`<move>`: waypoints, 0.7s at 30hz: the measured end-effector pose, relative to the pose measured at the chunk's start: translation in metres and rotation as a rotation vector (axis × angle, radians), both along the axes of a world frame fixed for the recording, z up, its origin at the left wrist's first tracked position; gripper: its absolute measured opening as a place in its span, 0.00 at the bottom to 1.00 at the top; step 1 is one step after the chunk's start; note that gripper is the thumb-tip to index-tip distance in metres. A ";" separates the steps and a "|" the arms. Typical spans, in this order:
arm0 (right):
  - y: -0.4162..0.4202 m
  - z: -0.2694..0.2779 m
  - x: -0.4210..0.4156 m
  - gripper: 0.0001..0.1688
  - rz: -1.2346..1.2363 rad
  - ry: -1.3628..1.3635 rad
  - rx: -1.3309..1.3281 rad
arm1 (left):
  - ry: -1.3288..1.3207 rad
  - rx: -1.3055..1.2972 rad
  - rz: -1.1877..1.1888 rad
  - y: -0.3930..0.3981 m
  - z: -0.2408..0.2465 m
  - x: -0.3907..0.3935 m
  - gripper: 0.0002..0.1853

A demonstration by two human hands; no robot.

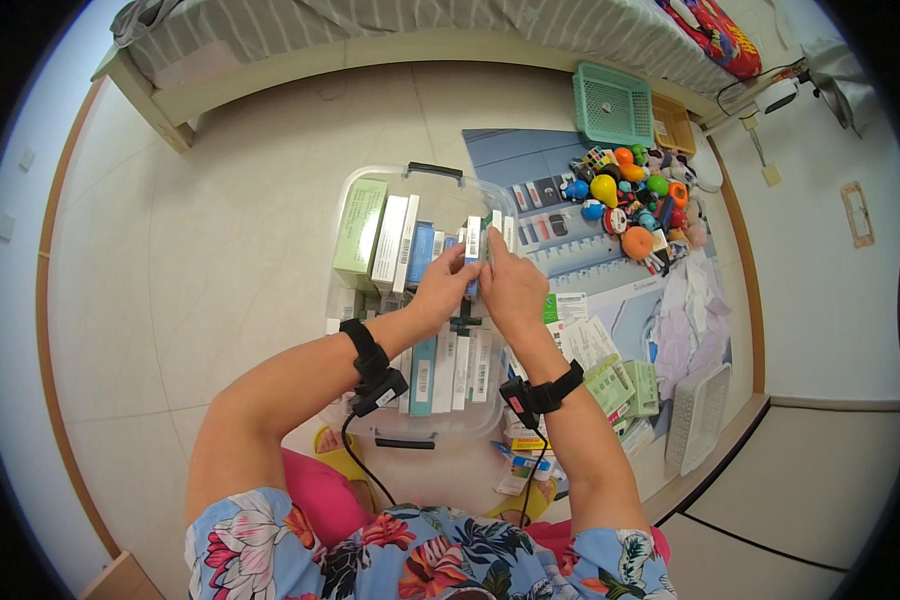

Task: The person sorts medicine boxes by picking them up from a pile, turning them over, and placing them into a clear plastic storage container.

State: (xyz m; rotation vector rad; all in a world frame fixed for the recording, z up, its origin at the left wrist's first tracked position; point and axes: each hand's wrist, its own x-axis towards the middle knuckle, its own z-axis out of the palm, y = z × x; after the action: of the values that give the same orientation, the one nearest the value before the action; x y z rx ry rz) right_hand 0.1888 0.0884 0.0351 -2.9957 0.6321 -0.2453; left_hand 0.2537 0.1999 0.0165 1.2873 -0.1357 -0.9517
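My left hand (443,288) and my right hand (511,283) are close together over a clear plastic storage box (352,180) on the floor. Between them a narrow white-and-blue medicine box (472,234) stands upright in the far row, the left fingers and thumb touching its near side. My right index finger points away along small white boxes at the row's right end; whether either hand grips anything is hard to tell. A green carton (362,225) and a tall white carton (391,238) stand at the left. Nearer me, a teal box (423,375) stands among white ones.
Right of the storage box, medicine boxes (607,384) lie heaped. Beyond are mixed toys (604,190), a green basket (615,139) and a tan basket (688,142). A white basket (679,442) leans at the right. A bed frame (270,81) spans the far side.
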 end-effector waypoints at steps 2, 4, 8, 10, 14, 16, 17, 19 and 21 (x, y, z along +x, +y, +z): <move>-0.002 -0.001 -0.002 0.28 0.004 -0.021 0.003 | -0.010 0.016 -0.045 0.000 -0.002 0.001 0.30; -0.001 -0.002 -0.002 0.27 0.008 -0.043 0.011 | -0.024 0.067 -0.059 0.000 -0.010 0.005 0.28; -0.003 -0.003 -0.005 0.24 0.004 -0.070 0.073 | -0.131 0.140 -0.133 -0.001 -0.030 0.004 0.27; -0.001 -0.004 -0.005 0.24 0.019 -0.143 0.122 | -0.182 0.194 -0.161 -0.001 -0.043 0.009 0.27; 0.001 0.001 -0.009 0.24 0.030 -0.175 0.200 | -0.442 0.315 -0.169 -0.001 -0.047 0.011 0.25; 0.001 0.006 -0.013 0.24 0.029 -0.189 0.237 | -0.488 0.341 -0.005 -0.005 -0.044 0.000 0.24; 0.002 0.008 -0.015 0.23 0.034 -0.195 0.238 | -0.558 0.323 0.032 -0.006 -0.043 -0.006 0.23; 0.004 0.010 -0.019 0.22 0.043 -0.208 0.242 | -0.697 0.289 0.103 -0.004 -0.036 -0.016 0.22; 0.005 0.004 -0.021 0.22 0.051 -0.210 0.283 | -0.635 0.300 0.071 -0.005 -0.042 -0.013 0.22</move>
State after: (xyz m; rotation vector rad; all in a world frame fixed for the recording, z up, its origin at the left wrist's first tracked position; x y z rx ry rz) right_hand 0.1677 0.0935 0.0394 -2.6661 0.5189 -0.4213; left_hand 0.2404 0.1948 -0.0256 1.8312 -0.4477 -0.4839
